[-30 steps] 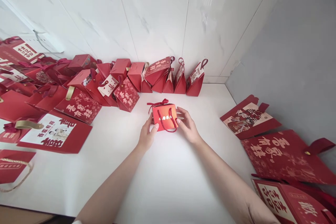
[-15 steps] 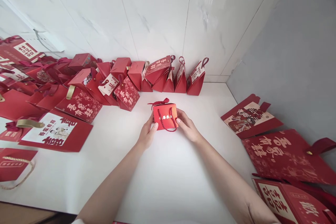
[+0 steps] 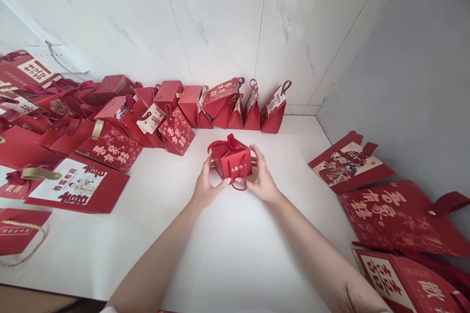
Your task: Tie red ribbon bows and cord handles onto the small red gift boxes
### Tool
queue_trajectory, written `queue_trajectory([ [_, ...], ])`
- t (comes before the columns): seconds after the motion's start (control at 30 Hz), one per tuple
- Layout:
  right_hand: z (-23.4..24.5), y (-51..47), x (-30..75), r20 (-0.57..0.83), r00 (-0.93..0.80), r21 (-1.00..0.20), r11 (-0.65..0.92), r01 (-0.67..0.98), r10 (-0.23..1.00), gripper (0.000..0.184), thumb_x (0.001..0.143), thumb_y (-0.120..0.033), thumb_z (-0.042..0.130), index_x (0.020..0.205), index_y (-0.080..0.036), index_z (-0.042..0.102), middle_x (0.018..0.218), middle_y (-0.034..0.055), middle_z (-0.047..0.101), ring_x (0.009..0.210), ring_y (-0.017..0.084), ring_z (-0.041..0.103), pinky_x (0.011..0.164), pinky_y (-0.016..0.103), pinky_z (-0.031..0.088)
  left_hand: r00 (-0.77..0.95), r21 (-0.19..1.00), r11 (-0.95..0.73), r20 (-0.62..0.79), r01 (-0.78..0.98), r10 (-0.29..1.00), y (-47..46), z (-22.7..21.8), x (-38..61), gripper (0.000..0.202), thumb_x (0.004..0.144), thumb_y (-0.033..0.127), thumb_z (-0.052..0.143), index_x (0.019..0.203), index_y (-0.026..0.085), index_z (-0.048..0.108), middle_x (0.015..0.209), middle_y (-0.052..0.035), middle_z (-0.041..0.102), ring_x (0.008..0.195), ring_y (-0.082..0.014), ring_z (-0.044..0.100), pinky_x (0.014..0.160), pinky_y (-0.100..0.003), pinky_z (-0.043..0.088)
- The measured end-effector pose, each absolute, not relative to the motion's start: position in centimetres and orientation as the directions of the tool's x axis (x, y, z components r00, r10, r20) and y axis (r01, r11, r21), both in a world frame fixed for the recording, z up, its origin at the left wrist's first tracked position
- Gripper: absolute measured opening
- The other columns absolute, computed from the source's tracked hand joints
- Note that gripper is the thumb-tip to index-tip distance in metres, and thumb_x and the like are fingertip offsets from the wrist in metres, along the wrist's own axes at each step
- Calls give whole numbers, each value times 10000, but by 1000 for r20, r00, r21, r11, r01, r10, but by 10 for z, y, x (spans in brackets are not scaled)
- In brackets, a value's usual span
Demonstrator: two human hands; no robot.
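Note:
A small red gift box (image 3: 232, 160) with a red ribbon bow on top and a red cord handle sits at the middle of the white table (image 3: 235, 249). My left hand (image 3: 205, 187) grips its left side, thumb under the front edge. My right hand (image 3: 261, 180) grips its right side, fingers curled up along the box. The box is tilted, its top turned toward me, and it seems raised off the table.
A row of red gift boxes and bags (image 3: 172, 107) lines the tiled wall at the back and left. Flat red boxes (image 3: 400, 215) lie at the right by the grey wall. A flat red box with a picture (image 3: 79, 188) lies at the left.
Both hands have closed tighter on the small box and tipped it, so the bow on its top now faces me; before, it stood flat with its front showing.

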State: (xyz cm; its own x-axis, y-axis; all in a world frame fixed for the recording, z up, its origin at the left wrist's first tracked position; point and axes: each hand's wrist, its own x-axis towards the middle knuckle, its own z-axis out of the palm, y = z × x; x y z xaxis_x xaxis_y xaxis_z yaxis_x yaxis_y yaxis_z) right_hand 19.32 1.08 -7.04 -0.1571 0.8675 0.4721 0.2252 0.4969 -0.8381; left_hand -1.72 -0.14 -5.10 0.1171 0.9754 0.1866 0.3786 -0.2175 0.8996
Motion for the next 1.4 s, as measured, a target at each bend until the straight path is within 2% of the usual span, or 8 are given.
queue_trajectory([
  [0.07,-69,8,193,602,-129,-726,608,320,788,913,750,-473,751,1496,-356,237,1592,81,152,1353,332,391,1044,530,445,119,887,-248,218,390,969,-2,-50,-15,961,709,390,777,1493,254,238,1435,-112,445,1278,-282,471,1074,-440,401],
  [0.17,-62,4,193,640,-84,-720,635,279,763,454,898,-412,590,1343,-348,523,1539,42,320,1350,296,413,1096,506,396,100,886,-244,223,394,970,-1,-53,-15,953,696,379,789,1485,258,268,1451,-112,428,1289,-285,464,1089,-445,391],
  [0.33,-56,8,192,306,82,-935,315,-163,949,409,986,-464,371,1080,-249,707,1329,74,588,1248,276,529,965,453,494,-16,872,-228,260,433,965,5,-61,-21,961,670,384,802,1482,270,301,1414,-121,448,1271,-296,475,1051,-462,424],
  [0.47,-69,20,196,86,74,-898,110,-427,994,282,911,-463,548,1002,-247,704,1107,57,682,926,205,659,778,344,520,-93,925,-173,216,339,972,10,-62,-25,862,728,424,739,1469,244,338,1414,-116,461,1235,-276,513,1051,-438,425],
  [0.67,-80,33,207,-58,101,-810,12,-586,993,244,852,-443,638,810,-209,693,675,1,555,627,118,519,611,252,447,-124,989,-111,123,101,985,14,-51,-28,588,849,525,552,1310,160,543,1302,-112,586,1243,-286,515,1054,-412,426],
  [1.0,-74,28,201,78,-116,-965,46,-260,990,274,813,-448,684,977,-232,649,1029,44,649,919,175,580,820,300,449,19,978,-166,164,124,986,11,-53,-28,554,892,507,518,1340,181,498,1326,-107,562,1232,-275,519,1051,-417,416],
  [1.2,-73,22,199,102,-196,-985,71,-160,975,399,855,-528,596,641,-197,533,604,-29,499,575,118,430,591,267,359,101,950,-193,173,244,980,8,-58,-26,673,841,450,625,1421,228,367,1395,-115,488,1267,-273,482,1071,-436,377],
  [1.4,-76,18,196,111,-232,-993,101,-58,966,423,769,-493,707,577,-198,472,577,-41,434,547,104,368,534,259,312,63,934,-174,162,311,985,10,-60,-24,774,722,378,756,1389,226,393,1340,-124,519,1209,-285,521,1056,-474,390],
])
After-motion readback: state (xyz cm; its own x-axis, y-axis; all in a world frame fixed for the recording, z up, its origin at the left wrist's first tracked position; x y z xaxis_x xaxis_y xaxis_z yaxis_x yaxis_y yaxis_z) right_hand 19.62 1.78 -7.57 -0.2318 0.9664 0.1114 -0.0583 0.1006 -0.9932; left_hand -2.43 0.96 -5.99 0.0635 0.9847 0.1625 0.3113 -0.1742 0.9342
